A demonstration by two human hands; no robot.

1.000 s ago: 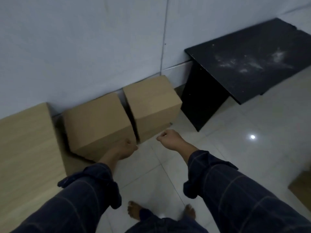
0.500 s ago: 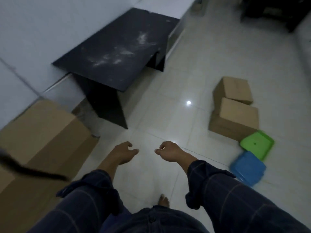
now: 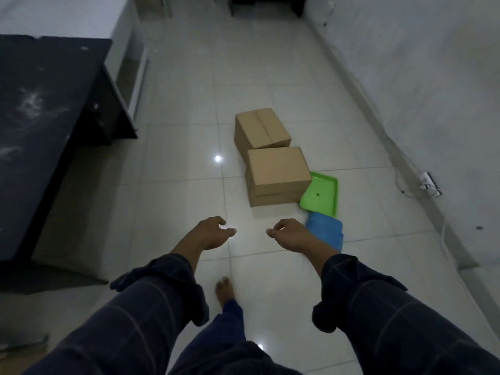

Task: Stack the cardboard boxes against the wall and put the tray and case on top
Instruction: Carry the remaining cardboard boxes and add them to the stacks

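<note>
Two cardboard boxes lie on the white tile floor ahead of me: the nearer box [image 3: 277,175] and, touching it behind, the farther box [image 3: 261,129] with a taped top seam. A green tray [image 3: 322,194] lies flat against the nearer box's right side. A blue case [image 3: 326,235] lies just in front of the tray, partly hidden by my right wrist. My left hand [image 3: 209,234] and my right hand [image 3: 290,235] hover side by side above the floor, short of the nearer box, fingers loosely curled and holding nothing.
A black table [image 3: 40,109] fills the left side. A white wall [image 3: 433,90] runs along the right, with a cable and power strip [image 3: 428,184] at its foot. My bare foot [image 3: 224,290] stands on the tiles below my hands.
My view has swung right, away from the boxes at the wall, so the two loose boxes, tray and case now lie straight ahead. Both hands stay empty in front of me.
</note>
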